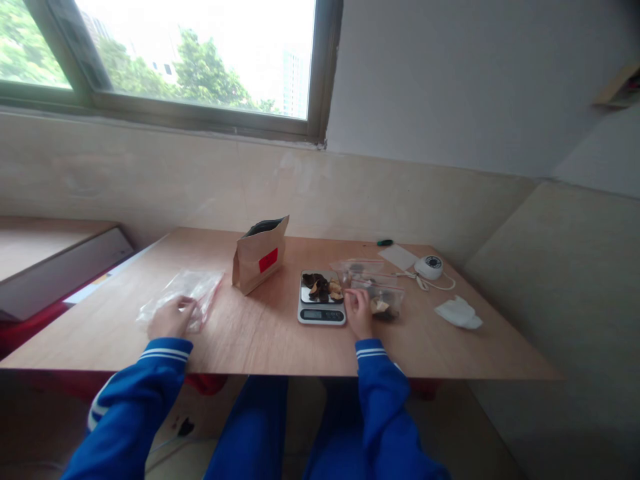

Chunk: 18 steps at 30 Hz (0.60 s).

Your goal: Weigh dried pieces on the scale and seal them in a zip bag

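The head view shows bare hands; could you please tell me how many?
2: the left hand at the clear plastic on the table's left side, the right hand beside the scale.

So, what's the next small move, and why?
I'd probably have the left hand pinch up one of the clear plastic bags beneath it: the dried pieces lie loose on the scale, the right hand is at its right edge, and the filled bags beyond hold similar-looking pieces.
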Motion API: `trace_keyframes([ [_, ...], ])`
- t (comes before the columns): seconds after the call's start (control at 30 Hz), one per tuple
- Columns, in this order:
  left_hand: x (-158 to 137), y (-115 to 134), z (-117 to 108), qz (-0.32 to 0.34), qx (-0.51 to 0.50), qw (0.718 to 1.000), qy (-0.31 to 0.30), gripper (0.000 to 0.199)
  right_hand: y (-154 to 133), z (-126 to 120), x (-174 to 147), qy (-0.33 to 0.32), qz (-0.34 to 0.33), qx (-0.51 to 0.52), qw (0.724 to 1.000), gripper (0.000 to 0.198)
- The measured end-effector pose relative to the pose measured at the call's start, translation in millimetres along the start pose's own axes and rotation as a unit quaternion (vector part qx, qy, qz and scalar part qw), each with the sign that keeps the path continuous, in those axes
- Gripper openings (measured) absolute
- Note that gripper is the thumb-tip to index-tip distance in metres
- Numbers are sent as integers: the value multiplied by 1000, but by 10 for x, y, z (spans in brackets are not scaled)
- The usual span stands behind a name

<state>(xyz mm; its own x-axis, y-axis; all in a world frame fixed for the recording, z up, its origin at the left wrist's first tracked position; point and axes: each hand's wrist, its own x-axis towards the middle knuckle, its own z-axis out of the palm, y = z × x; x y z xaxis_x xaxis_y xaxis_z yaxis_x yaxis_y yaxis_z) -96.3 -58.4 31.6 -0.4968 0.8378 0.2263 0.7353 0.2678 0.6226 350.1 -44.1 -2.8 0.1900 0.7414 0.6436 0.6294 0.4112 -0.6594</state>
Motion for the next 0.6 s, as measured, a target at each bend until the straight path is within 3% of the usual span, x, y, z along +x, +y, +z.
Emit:
trace_keyframes([
  [0.07,-55,144,-94,-52,28,997,39,21,-60,-51,-1,39,3,1,999,25],
  [0.17,-313,436,-189,22,-17,987,160,28,-277,-140,-40,87,13,6,996,24],
  [0.23,-591,643,-168,108,-66,974,187,30,-542,-162,-112,82,23,33,996,23],
  [0.3,-894,843,-79,215,-103,957,167,24,-882,-123,-214,42,35,97,994,23],
  [0.4,-1276,1110,105,326,-165,924,115,17,-1386,36,-356,-126,14,144,982,26],
  [0.5,-1503,1290,237,378,-211,899,60,26,-1687,191,-401,-151,41,181,971,36],
  [0.6,-1585,1357,302,412,-247,877,12,39,-1758,215,-355,-135,72,210,966,25],
])
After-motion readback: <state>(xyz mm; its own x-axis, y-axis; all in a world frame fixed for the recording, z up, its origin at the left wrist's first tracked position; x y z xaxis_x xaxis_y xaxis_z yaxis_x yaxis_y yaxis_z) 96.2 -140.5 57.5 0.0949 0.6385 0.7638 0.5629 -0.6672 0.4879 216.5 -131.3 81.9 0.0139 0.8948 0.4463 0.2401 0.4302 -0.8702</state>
